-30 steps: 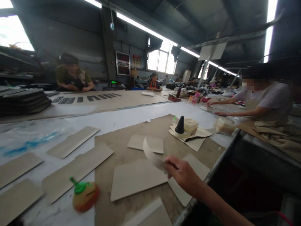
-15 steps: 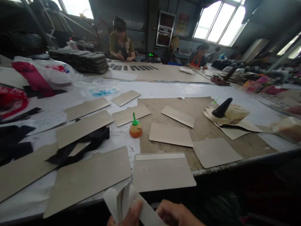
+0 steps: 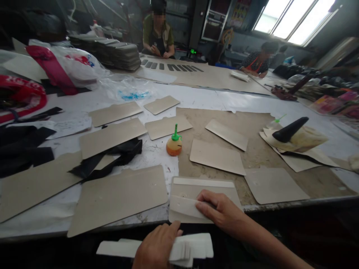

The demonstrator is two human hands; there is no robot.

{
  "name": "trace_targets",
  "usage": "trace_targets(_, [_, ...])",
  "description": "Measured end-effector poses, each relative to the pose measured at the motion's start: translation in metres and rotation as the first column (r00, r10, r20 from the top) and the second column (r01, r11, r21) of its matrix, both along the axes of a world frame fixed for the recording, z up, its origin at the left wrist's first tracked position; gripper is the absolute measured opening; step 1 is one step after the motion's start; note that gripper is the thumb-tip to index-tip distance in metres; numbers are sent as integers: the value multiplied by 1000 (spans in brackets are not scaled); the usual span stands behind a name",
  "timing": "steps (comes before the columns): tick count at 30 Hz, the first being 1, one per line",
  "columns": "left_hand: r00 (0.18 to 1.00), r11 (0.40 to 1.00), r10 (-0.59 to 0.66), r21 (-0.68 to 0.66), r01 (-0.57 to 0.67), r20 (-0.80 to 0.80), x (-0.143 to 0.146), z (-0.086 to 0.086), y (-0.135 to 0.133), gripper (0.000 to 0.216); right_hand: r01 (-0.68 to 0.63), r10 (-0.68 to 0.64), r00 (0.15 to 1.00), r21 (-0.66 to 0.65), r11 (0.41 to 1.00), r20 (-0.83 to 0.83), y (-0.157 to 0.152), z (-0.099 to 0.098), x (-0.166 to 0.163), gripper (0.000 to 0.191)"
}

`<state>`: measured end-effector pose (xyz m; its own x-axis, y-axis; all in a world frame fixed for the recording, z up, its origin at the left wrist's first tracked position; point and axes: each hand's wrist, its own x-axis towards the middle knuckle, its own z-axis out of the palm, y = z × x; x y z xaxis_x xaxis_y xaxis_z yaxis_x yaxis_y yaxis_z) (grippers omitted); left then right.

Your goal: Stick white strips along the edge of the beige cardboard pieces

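Observation:
My right hand (image 3: pixel 217 209) pinches a pale strip (image 3: pixel 186 205), which lies low across a grey-beige panel (image 3: pixel 232 190) at the table's front edge. Along that panel's top runs another white strip (image 3: pixel 203 182). Below the edge, my left hand (image 3: pixel 157 244) is closed around a bundle of white strips (image 3: pixel 200 246), fanned unevenly to both sides. Left of the worked panel lies a larger beige panel (image 3: pixel 123 198); right of it is a smaller one (image 3: pixel 275 185). A round bottle (image 3: pixel 174 146) with orange liquid and a green spout stands behind.
More beige panels are spread over the table, some on a brown sheet (image 3: pixel 202 123). Black material (image 3: pixel 112 160) lies at left, near plastic bags (image 3: pixel 84 71). A black cone-shaped object (image 3: pixel 291 129) rests at right. Two people (image 3: pixel 158 33) sit across the table near stacked sheets (image 3: pixel 112 54).
My right hand has moved up over the front panel with one strip. My left hand still grips the bundle below the edge. The view has shifted, so the table scene sits further right.

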<state>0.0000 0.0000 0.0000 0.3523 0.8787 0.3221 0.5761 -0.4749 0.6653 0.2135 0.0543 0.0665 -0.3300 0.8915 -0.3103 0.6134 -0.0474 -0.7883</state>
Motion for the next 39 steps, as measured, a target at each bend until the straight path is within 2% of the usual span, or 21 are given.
trace_targets(2, [991, 986, -12, 162, 34, -137, 5, -4, 4, 27, -51, 50, 994, 8, 999, 102, 8, -3, -4, 23])
trace_targets(5, [986, 964, 2, 261, 43, -169, 11, -10, 12, 26, -80, 68, 937, 20, 997, 344, 15, -10, -9, 23])
trace_targets(7, [985, 956, 19, 291, 32, -169, 13, -15, 16, 24, -71, 53, 899, 24, 997, 436, 19, -16, -9, 23])
trace_targets(10, [979, 964, 11, 263, 44, -204, 12, -24, 18, 23, -60, 44, 868, 18, 998, 495, 21, -22, -7, 23])
trace_targets(13, [974, 972, -8, 227, 61, -228, 10, -28, 18, 27, -57, 46, 846, 5, 998, 532, 23, -24, -4, 21])
trace_targets(18, [976, 977, -18, 204, 63, -216, 8, -26, 18, 28, -57, 53, 827, -11, 998, 559, 24, -26, -2, 21])
trace_targets(39, [973, 989, -61, 118, 89, -223, 11, -27, 21, 23, -61, 60, 813, -18, 998, 580, 26, -26, 0, 20])
